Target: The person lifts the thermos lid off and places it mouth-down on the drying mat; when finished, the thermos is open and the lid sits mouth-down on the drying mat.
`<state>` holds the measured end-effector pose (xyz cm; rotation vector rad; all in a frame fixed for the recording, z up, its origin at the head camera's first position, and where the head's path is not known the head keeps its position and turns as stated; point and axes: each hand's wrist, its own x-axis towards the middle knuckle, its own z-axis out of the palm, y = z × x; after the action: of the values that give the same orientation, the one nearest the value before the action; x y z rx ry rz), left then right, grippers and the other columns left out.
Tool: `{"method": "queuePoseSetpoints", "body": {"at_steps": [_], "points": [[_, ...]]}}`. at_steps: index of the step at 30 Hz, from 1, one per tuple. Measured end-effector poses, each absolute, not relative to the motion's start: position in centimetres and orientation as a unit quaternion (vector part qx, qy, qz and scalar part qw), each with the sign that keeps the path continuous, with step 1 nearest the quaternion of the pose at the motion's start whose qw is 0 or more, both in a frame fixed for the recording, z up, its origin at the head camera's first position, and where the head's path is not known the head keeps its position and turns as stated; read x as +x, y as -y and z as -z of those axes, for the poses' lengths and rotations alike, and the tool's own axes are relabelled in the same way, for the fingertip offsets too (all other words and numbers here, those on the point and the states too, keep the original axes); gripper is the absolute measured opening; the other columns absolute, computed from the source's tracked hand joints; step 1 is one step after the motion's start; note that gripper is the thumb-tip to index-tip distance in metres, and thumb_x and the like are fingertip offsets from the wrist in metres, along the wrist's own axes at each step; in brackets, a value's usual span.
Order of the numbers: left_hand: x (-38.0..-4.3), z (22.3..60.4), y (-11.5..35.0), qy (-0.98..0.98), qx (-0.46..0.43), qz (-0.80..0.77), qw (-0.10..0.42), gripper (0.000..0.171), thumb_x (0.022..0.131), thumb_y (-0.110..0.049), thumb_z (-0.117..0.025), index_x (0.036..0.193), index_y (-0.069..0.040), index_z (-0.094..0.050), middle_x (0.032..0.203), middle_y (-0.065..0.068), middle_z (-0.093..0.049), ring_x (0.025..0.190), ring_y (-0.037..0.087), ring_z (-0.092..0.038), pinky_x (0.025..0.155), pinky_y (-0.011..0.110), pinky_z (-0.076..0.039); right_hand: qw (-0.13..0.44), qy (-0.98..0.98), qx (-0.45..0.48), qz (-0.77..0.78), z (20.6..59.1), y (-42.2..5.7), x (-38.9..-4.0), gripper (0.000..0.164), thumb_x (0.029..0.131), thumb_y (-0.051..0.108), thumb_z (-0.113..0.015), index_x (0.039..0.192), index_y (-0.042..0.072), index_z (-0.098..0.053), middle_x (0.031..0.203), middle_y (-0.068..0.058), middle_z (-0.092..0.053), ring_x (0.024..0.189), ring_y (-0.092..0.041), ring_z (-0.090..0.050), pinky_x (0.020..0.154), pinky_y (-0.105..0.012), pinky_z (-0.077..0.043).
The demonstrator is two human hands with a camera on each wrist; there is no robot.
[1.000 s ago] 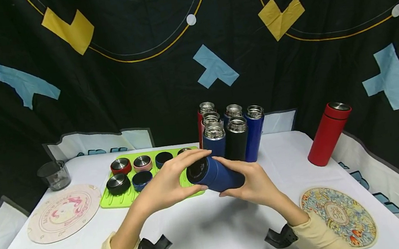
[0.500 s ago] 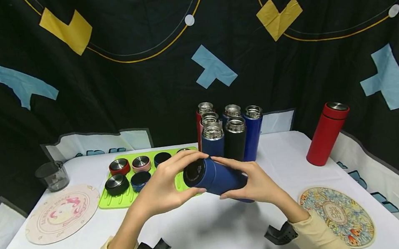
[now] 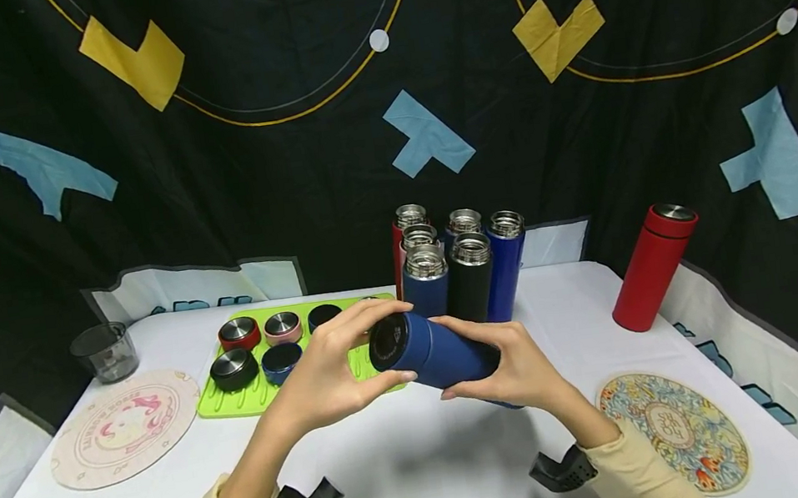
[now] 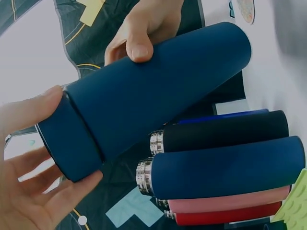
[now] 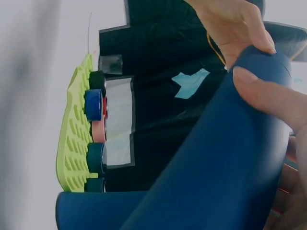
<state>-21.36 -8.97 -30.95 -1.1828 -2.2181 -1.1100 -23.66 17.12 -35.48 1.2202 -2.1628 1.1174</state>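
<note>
Tilted above the white table, a dark blue thermos bottle (image 3: 454,353) is held between both hands. My left hand (image 3: 328,372) grips its lid (image 3: 400,343), thumb below and fingers over the top. A thin dark seam parts the lid from the body in the left wrist view. Round the body curls my right hand (image 3: 515,358), with its thumb (image 5: 268,98) along the near side. The lower end of the bottle (image 4: 211,52) points away to the right, partly hidden by the right hand in the head view.
Several lidless bottles, among them a black one (image 3: 470,286), stand at the back centre. Lids, including a red one (image 3: 238,331), sit on a green mat (image 3: 226,405). Around them are a clear cup (image 3: 106,355), a pink mat (image 3: 123,428), a patterned mat (image 3: 676,431) and a red lidded bottle (image 3: 652,270).
The blue bottle has tipped slightly, its lower end now showing below the right hand. The lid's face and left fingers have shifted a little. Both hands keep their hold.
</note>
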Motion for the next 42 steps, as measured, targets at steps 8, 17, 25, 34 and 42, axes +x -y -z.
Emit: {"method": "queuePoseSetpoints", "body": {"at_steps": [8, 17, 25, 34, 42], "points": [[-21.3, 31.1, 8.5, 0.834, -0.340, 0.395, 0.183, 0.067, 0.078, -0.038, -0.081, 0.133, -0.011, -0.054, 0.125, 0.002, -0.058, 0.108, 0.018, -0.059, 0.076, 0.029, -0.057, 0.290, 0.791, 0.422, -0.335, 35.7, -16.8, -23.5, 0.081, 0.064, 0.031, -0.091, 0.134, 0.011, -0.057, 0.128, -0.004, -0.062, 0.111, -0.022, -0.062, 0.089, -0.037, -0.053], [-21.7, 30.8, 9.3, 0.817, -0.419, 0.369, 0.143, 0.070, 0.073, -0.028, -0.086, 0.134, -0.017, -0.054, 0.132, -0.002, -0.053, 0.119, 0.018, -0.053, 0.092, 0.041, -0.051, 0.244, 0.799, 0.437, -0.333, 35.2, -17.6, -23.6, 0.081, 0.063, 0.033, -0.091, 0.134, 0.013, -0.058, 0.123, -0.005, -0.065, 0.105, -0.020, -0.065, 0.083, -0.038, -0.055], [-21.6, 30.6, 9.4, 0.801, -0.442, 0.373, 0.153, 0.071, 0.069, -0.021, -0.089, 0.132, -0.020, -0.056, 0.129, -0.004, -0.055, 0.115, 0.016, -0.054, 0.086, 0.034, -0.054, 0.210, 0.797, 0.440, -0.357, 34.8, -17.9, -23.4, 0.081, 0.061, 0.027, -0.093, 0.133, 0.012, -0.059, 0.122, -0.006, -0.065, 0.101, -0.022, -0.066, 0.081, -0.039, -0.056], [-21.6, 30.7, 9.1, 0.821, -0.383, 0.392, 0.158, 0.068, 0.072, -0.039, -0.085, 0.129, -0.013, -0.057, 0.125, -0.003, -0.059, 0.101, 0.013, -0.061, 0.073, 0.022, -0.055, 0.285, 0.802, 0.430, -0.300, 34.6, -17.5, -23.0, 0.082, 0.062, 0.032, -0.092, 0.134, 0.015, -0.058, 0.125, -0.004, -0.064, 0.109, -0.022, -0.063, 0.087, -0.041, -0.054], [-21.6, 30.7, 9.2, 0.825, -0.399, 0.375, 0.143, 0.067, 0.073, -0.034, -0.085, 0.131, -0.015, -0.056, 0.128, -0.002, -0.057, 0.110, 0.016, -0.057, 0.082, 0.032, -0.055, 0.279, 0.807, 0.430, -0.292, 34.6, -17.6, -22.9, 0.081, 0.061, 0.033, -0.092, 0.133, 0.015, -0.059, 0.123, -0.004, -0.065, 0.108, -0.021, -0.064, 0.085, -0.041, -0.054]]}}
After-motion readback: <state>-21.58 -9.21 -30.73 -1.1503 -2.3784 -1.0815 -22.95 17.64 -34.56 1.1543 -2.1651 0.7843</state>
